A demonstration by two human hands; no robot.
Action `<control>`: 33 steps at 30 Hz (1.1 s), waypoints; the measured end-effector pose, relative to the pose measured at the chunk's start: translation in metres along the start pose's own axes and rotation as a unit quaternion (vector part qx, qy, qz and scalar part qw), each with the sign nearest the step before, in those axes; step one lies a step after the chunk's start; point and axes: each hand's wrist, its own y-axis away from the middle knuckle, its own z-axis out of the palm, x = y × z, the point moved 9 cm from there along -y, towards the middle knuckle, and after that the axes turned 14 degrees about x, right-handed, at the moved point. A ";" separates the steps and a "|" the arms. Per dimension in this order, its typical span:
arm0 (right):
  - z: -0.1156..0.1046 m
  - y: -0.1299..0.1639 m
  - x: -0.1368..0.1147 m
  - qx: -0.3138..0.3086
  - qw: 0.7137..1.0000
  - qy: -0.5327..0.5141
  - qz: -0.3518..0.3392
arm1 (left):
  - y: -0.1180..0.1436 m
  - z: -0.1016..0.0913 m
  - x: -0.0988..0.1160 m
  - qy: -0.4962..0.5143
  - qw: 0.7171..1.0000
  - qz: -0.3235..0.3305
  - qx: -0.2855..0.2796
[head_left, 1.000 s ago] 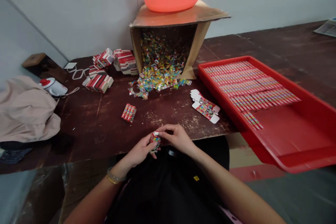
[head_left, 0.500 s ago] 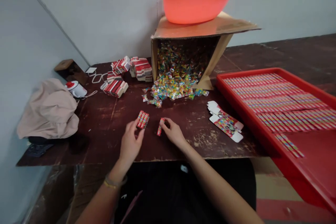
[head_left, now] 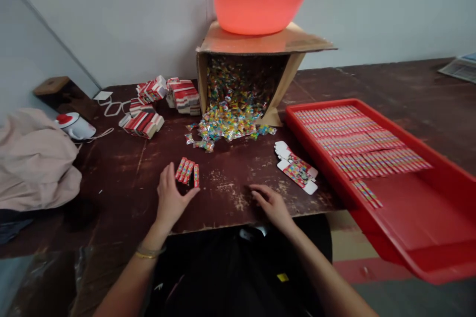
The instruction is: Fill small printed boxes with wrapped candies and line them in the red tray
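head view — tray (head_left: 439, 257) edge cut off

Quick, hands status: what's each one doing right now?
Left hand: open, holding nothing, fingers beside the small row of filled boxes.
Right hand: open, empty, resting flat on the table.

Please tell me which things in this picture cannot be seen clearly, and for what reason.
- Small filled boxes by the left hand, head view: print too small to read.
- Cardboard carton: its depth is dark, so the number of candies is unknown.
- Red tray: near corner cut off by the right edge.
- Right hand: palm faces down, underside hidden.
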 end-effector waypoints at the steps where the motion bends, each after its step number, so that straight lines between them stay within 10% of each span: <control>1: -0.015 0.003 0.005 0.010 1.000 0.014 0.002 | 0.004 0.004 0.011 -0.025 0.999 0.030 -0.005; 10: -0.058 0.002 -0.004 0.056 0.989 0.098 -0.093 | 0.011 0.024 0.013 -0.065 0.997 0.042 0.004; 15: -0.127 -0.023 -0.008 0.226 0.913 0.293 -0.172 | 0.015 -0.005 0.037 -0.045 0.995 0.071 0.048; 19: -0.143 -0.026 0.014 0.209 0.876 0.400 -0.170 | 0.037 -0.005 0.066 0.054 0.993 0.102 -0.008; 23: -0.128 -0.004 -0.006 0.213 0.876 0.389 -0.190 | 0.084 0.037 0.094 0.211 0.952 0.020 -0.219; 26: -0.081 0.032 -0.048 0.176 0.897 0.337 -0.225 | 0.121 0.069 0.123 0.367 0.847 -0.113 -0.368; 30: 0.013 0.095 -0.105 -0.009 0.932 0.183 -0.314 | 0.122 0.083 0.122 0.482 0.744 -0.343 -0.310; 33: 0.023 0.097 -0.118 -0.002 0.950 0.108 -0.293 | 0.121 0.082 0.111 0.487 0.705 -0.416 -0.305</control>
